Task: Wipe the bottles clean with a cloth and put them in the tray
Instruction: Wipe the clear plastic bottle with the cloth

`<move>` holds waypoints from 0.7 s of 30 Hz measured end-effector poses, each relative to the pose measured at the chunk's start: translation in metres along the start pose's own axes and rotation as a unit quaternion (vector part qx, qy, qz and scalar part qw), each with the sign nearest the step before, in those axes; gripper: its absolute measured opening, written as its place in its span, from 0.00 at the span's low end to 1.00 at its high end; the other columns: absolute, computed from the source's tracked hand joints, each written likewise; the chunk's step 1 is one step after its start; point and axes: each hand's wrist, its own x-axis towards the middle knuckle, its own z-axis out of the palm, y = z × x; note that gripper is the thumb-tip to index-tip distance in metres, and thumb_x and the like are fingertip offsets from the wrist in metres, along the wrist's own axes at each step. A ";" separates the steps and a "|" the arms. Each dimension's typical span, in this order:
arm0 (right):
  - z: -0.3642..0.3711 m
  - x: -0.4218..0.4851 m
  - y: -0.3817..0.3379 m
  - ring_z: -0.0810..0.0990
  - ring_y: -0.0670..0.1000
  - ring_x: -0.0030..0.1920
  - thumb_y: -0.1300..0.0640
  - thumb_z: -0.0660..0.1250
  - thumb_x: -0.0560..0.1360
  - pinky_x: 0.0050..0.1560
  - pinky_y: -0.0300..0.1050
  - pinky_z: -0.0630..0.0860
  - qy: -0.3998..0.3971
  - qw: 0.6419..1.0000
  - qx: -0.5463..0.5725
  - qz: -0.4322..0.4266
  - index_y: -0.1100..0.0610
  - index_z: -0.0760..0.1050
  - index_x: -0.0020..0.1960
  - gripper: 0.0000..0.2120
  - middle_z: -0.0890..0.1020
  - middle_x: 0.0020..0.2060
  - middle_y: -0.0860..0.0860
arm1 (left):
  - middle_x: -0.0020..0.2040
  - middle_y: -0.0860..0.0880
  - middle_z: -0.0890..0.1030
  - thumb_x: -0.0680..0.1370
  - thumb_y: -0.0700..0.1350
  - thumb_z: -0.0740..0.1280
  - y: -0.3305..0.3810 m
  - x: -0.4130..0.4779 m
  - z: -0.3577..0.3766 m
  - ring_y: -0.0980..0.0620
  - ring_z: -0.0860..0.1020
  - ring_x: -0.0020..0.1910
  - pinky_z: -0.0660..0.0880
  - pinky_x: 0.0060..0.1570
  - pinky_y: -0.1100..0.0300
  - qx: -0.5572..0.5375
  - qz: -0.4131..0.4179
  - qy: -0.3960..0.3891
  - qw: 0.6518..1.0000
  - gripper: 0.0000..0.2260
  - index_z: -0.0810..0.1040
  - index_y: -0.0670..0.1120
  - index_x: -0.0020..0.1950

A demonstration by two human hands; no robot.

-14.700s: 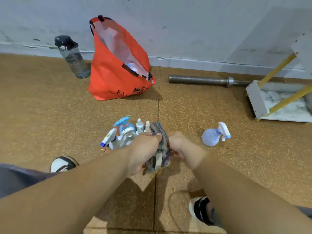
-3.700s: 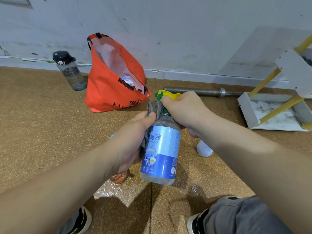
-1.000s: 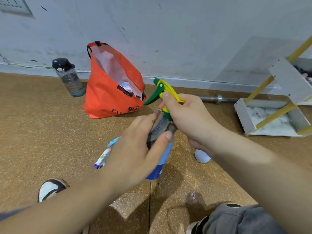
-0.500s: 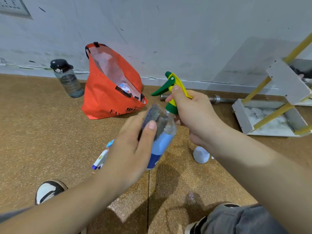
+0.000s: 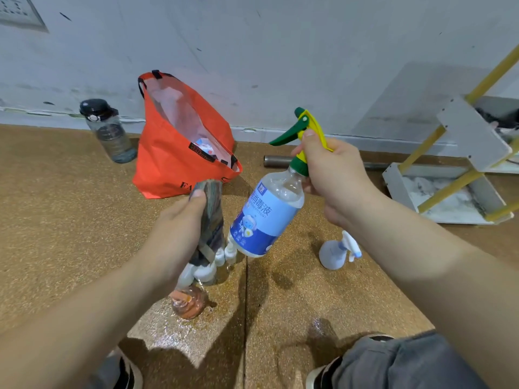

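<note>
Green-and-yellow trigger (image 5: 286,136) tops the spray bottle (image 5: 269,214), held tilted in the air over the floor (image 5: 70,220) by the right hand (image 5: 337,178), its grip clamped round the neck. Just beside it, the left hand (image 5: 179,228) pinches the folded cloth (image 5: 210,220) in its grip.

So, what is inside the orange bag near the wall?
Inside the orange bag, only its pale lining and a small white, blue and red packet show; the bag's front wall covers anything deeper.
</note>
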 end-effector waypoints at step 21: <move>0.009 -0.010 0.000 0.78 0.49 0.32 0.44 0.64 0.83 0.37 0.44 0.75 -0.036 0.996 0.052 0.060 0.53 0.80 0.41 0.18 0.80 0.35 0.51 | 0.55 0.53 0.86 0.85 0.57 0.57 -0.012 -0.008 0.023 0.54 0.84 0.54 0.81 0.51 0.60 0.090 0.107 -0.064 0.988 0.14 0.81 0.58 0.62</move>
